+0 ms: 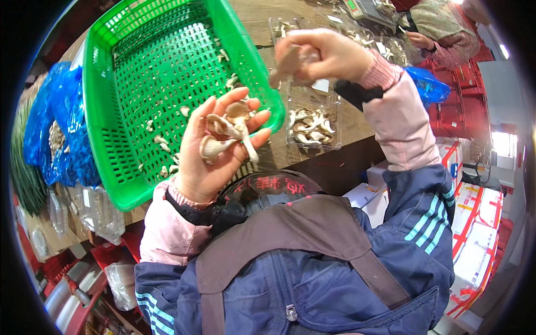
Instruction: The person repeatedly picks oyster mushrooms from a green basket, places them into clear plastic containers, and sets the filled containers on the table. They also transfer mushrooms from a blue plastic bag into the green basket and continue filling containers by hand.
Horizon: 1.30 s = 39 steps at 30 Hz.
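On the palm of my left hand (209, 155) lie several oyster mushrooms (213, 147), its fingers loosely curled around them above the near right corner of a green plastic crate (121, 167). Small mushrooms and scraps are scattered on the crate's slotted floor. My right hand (320, 54), a little blurred, grips an oyster mushroom (288, 63) to the right of the crate. Below that hand, a clear plastic punnet (338, 136) of mushrooms (312, 125) rests on the wooden table (276, 148).
Mushroom punnets (391, 50) and a scale (360, 8) stand farther back, near a co-worker's hand (420, 41). Left of the crate are blue plastic bags (75, 125), long green stalks (25, 155) and clear containers (100, 213). White boxes (473, 247) stand at right.
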Each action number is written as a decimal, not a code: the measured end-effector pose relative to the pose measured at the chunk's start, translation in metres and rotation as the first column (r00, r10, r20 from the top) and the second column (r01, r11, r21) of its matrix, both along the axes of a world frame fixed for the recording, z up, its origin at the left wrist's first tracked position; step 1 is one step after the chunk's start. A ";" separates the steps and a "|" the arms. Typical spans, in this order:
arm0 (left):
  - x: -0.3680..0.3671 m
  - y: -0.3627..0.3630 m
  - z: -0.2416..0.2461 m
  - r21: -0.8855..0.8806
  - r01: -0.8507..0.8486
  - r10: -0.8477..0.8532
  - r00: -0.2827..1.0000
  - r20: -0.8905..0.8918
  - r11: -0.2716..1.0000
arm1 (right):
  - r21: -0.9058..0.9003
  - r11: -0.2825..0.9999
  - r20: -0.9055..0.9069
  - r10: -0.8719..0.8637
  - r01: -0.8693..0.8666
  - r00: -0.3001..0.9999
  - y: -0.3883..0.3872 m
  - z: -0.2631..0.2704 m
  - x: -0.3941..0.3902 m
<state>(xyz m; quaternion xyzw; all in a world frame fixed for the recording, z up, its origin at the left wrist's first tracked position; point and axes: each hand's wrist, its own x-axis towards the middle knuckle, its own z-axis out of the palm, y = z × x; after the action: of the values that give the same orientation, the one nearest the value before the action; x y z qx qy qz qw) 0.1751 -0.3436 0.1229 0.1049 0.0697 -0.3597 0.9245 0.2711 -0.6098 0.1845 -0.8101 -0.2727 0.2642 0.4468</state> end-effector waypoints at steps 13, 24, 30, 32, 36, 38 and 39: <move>0.008 -0.131 -0.046 0.208 0.255 -0.263 0.965 0.011 0.944 | 0.021 0.841 0.354 -0.512 0.541 0.783 -0.119 -0.187 -0.138; 0.010 -0.178 -0.095 0.804 0.063 -0.228 0.969 0.091 0.591 | 0.257 0.667 0.260 -0.745 0.700 0.615 -0.125 -0.202 -0.163; -0.001 -0.150 -0.056 0.822 0.013 -0.383 0.889 0.251 0.570 | 0.244 0.700 0.348 -0.709 0.671 0.614 -0.117 -0.194 -0.162; -0.003 -0.128 -0.030 0.809 -0.070 -0.513 0.740 0.435 0.584 | 0.220 0.716 0.419 -0.682 0.662 0.599 -0.115 -0.192 -0.161; 0.015 -0.057 0.028 0.791 -0.269 -0.558 0.587 0.587 0.550 | 0.156 0.725 0.528 -0.635 0.671 0.564 -0.111 -0.185 -0.159; 0.047 -0.018 0.039 0.806 -0.483 -0.631 0.517 0.578 0.343 | 0.167 0.717 0.526 -0.645 0.676 0.554 -0.109 -0.180 -0.157; 0.067 -0.003 0.037 0.786 -0.554 -0.656 0.489 0.575 0.276 | 0.178 0.713 0.524 -0.652 0.678 0.548 -0.109 -0.177 -0.156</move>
<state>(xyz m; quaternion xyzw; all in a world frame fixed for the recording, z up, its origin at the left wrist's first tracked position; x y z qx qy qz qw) 0.2416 -0.3467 0.1594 0.8041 -0.2110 -0.1664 0.5303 0.1152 -0.7186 0.0072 -0.9018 -0.0563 -0.1638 0.3959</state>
